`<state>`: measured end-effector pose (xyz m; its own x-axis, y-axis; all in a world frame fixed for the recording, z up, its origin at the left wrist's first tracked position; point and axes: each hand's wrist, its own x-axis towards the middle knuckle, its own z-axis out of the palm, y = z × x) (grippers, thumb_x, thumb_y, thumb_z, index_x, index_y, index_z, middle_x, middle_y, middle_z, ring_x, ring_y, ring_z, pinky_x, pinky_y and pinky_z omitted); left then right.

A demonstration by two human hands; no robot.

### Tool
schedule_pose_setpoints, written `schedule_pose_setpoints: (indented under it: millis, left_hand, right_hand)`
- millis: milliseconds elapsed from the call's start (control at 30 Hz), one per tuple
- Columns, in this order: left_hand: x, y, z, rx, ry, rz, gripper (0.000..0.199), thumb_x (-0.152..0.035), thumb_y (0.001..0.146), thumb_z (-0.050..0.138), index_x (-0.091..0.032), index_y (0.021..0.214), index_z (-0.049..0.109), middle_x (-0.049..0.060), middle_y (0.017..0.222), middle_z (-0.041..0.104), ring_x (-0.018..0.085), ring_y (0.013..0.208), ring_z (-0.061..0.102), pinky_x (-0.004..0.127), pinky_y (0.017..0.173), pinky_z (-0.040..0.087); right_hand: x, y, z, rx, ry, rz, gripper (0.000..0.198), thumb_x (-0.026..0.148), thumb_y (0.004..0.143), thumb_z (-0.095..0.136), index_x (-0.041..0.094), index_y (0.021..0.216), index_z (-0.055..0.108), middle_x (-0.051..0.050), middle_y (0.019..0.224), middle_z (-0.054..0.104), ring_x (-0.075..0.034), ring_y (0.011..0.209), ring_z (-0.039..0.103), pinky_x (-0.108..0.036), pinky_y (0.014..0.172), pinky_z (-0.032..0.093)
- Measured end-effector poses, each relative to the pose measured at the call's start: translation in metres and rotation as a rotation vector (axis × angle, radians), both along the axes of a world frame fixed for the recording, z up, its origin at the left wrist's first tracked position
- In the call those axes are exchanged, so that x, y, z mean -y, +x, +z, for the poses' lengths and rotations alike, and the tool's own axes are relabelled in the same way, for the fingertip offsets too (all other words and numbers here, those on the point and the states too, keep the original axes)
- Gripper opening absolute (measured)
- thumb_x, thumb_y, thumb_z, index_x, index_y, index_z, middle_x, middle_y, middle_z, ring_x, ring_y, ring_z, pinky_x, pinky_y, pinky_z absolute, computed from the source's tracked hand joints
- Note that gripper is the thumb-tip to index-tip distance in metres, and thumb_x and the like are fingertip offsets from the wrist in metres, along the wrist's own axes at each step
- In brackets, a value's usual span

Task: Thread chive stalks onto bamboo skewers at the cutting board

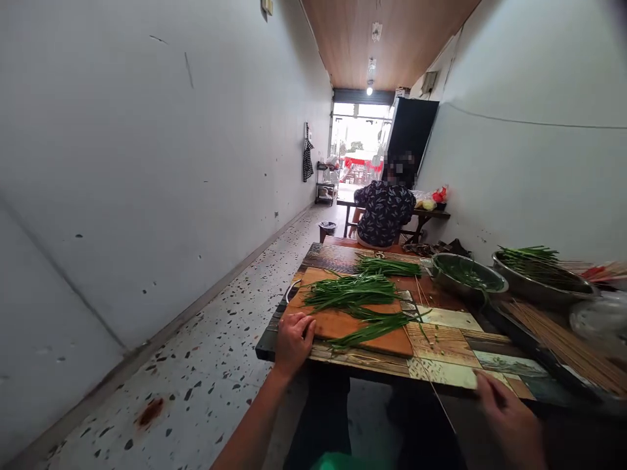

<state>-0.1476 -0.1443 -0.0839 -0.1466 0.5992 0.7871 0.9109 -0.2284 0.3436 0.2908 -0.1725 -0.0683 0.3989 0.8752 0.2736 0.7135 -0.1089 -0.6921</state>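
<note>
— Bare left forearm, foreground, one; what does it end in?

— Left hand: fingers bent, set at the near left corner of a wooden cutting board; whether it grips the board, cannot tell.

— Right hand?

— Fingers curled, by the near edge of the patchwork-patterned table; contents, if any, hidden.

— Greens?

— Chives, likely garlic chives: one broad heap on the board; one small bunch nearer, overhanging the board's right side; one bundle beyond the board.

— Faults to expect?

— Small bunch: could slip and scatter, should the board be nudged or the overhang caught. Thin skewer, jutting past the table edge between the hands: could prick or drop, should the right hand sweep leftward.

— Farther out?

— Metal bowl, leaves trailing over its rim: a snag could drag them out. Bamboo skewers, sheaf, right: a knock could spread them. Seated person, patterned top, well apart.
</note>
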Motion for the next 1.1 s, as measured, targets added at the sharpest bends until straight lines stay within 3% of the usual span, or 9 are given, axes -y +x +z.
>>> schedule_pose_setpoints:
  millis: [67, 167, 300, 433, 500, 633, 867, 967, 1100]
  left_hand:
    - [0.013, 0.001, -0.010, 0.004, 0.095, -0.063, 0.012, -0.021, 0.085, 0.056, -0.016, 0.088, 0.067, 0.007, 0.087, 0.065, 0.018, 0.086, 0.057, 0.034, 0.083, 0.046]
    - [0.046, 0.011, -0.040, -0.030, 0.106, -0.208, 0.005, -0.016, 0.081, 0.059, -0.016, 0.081, 0.064, 0.007, 0.084, 0.063, 0.018, 0.082, 0.055, 0.033, 0.078, 0.046]
    - [0.085, 0.031, -0.090, -0.149, -0.206, -0.527, 0.014, -0.016, 0.082, 0.055, -0.016, 0.069, 0.061, 0.006, 0.072, 0.061, 0.016, 0.072, 0.054, 0.029, 0.069, 0.045]
    - [0.075, 0.045, -0.126, -0.177, -0.566, -0.496, 0.031, -0.036, 0.081, 0.059, -0.016, 0.103, 0.067, 0.013, 0.110, 0.061, 0.026, 0.104, 0.055, 0.042, 0.091, 0.044]
    - [0.060, 0.051, -0.137, -0.174, -0.741, -0.413, 0.047, -0.042, 0.076, 0.062, -0.017, 0.116, 0.063, 0.016, 0.127, 0.053, 0.032, 0.118, 0.048, 0.048, 0.097, 0.040]
    - [0.048, 0.056, -0.144, -0.070, -0.906, -0.399, 0.034, -0.037, 0.085, 0.049, -0.017, 0.105, 0.067, 0.012, 0.129, 0.053, 0.028, 0.121, 0.047, 0.043, 0.103, 0.036]
    - [0.085, 0.045, -0.138, -0.081, -0.978, -0.268, 0.044, -0.047, 0.091, 0.019, -0.019, 0.077, 0.051, 0.012, 0.075, 0.060, 0.029, 0.076, 0.059, 0.042, 0.072, 0.043]
    - [0.089, 0.047, -0.136, -0.086, -1.043, -0.261, 0.043, -0.046, 0.090, 0.014, -0.021, 0.073, 0.046, 0.012, 0.075, 0.060, 0.029, 0.076, 0.059, 0.041, 0.072, 0.042]
    - [0.100, 0.065, -0.128, -0.103, -1.171, -0.349, 0.043, -0.052, 0.085, 0.025, -0.023, 0.060, 0.045, 0.007, 0.065, 0.057, 0.026, 0.071, 0.059, 0.036, 0.066, 0.041]
  right_hand:
    - [0.031, 0.035, -0.022, 0.051, -0.121, -0.091, 0.048, 0.059, 0.076, 0.047, 0.024, 0.099, 0.070, -0.007, 0.092, 0.073, -0.026, 0.077, 0.068, -0.033, 0.064, 0.052]
    - [0.078, 0.050, -0.069, 0.122, -0.353, -0.034, 0.043, 0.054, 0.077, 0.045, 0.022, 0.085, 0.072, -0.009, 0.085, 0.073, -0.027, 0.076, 0.068, -0.033, 0.066, 0.054]
    - [0.107, 0.019, -0.126, 0.407, -0.370, 0.169, 0.045, 0.040, 0.080, 0.050, 0.013, 0.113, 0.064, -0.015, 0.112, 0.065, -0.026, 0.099, 0.064, -0.035, 0.081, 0.052]
    - [0.091, 0.007, -0.157, 0.393, -0.430, 0.172, 0.046, 0.035, 0.080, 0.056, 0.010, 0.118, 0.061, -0.019, 0.129, 0.052, -0.030, 0.116, 0.052, -0.040, 0.094, 0.043]
    - [0.078, 0.008, -0.162, 0.395, -0.417, 0.216, 0.032, 0.030, 0.085, 0.051, 0.013, 0.108, 0.066, -0.017, 0.129, 0.052, -0.028, 0.116, 0.051, -0.040, 0.095, 0.040]
    - [0.061, -0.003, -0.153, 0.414, -0.364, 0.333, 0.018, 0.022, 0.087, 0.051, 0.014, 0.086, 0.066, -0.011, 0.104, 0.063, -0.021, 0.105, 0.054, -0.035, 0.091, 0.039]
    - [0.110, -0.041, -0.137, 0.350, -0.376, 0.350, 0.034, 0.031, 0.096, 0.034, 0.015, 0.086, 0.062, -0.007, 0.079, 0.065, -0.015, 0.072, 0.059, -0.026, 0.066, 0.037]
    - [0.130, -0.039, -0.137, 0.315, -0.407, 0.385, 0.034, 0.029, 0.096, 0.034, 0.014, 0.085, 0.062, -0.009, 0.078, 0.066, -0.017, 0.070, 0.061, -0.026, 0.063, 0.035]
    - [0.118, -0.051, -0.138, 0.282, -0.421, 0.465, 0.025, 0.022, 0.090, 0.044, 0.014, 0.079, 0.065, -0.012, 0.081, 0.069, -0.020, 0.074, 0.063, -0.027, 0.064, 0.037]
